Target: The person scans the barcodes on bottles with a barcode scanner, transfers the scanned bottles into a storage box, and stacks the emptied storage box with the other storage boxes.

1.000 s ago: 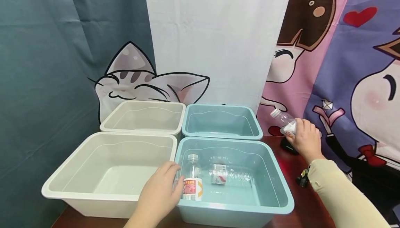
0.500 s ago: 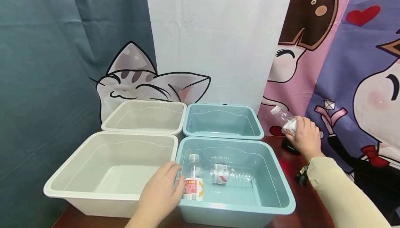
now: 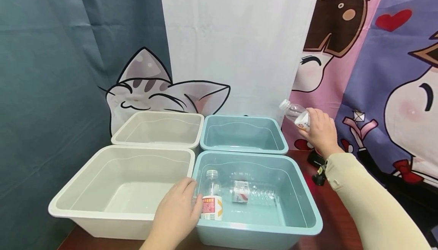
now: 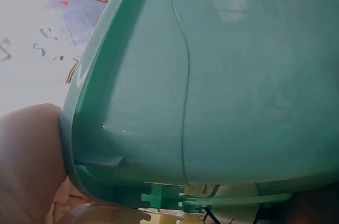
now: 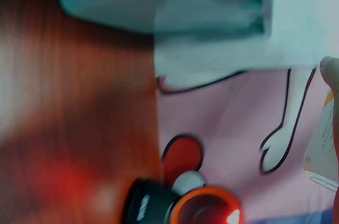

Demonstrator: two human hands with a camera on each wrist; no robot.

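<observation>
The right hand [image 3: 319, 130] has its fingers curled round a clear bottle [image 3: 295, 113], which tilts so that its cap pokes out past the fingertips, up and to the left. Below those fingers, a black gadget [image 3: 315, 160] sits on the table [image 3: 337, 223]. The left hand [image 3: 178, 208] rests at the rim of the front blue tub [image 3: 256, 227]; how tightly its fingers close there I cannot tell. Inside, just beside its thumb, stands a red-labelled bottle [image 3: 211, 202], and farther right of it a ribbed bottle [image 3: 260, 194] lies flat.

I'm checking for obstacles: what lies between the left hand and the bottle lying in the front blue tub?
The head view shows a plastic bottle with a partly red label between the left hand and the lying bottle.
</observation>
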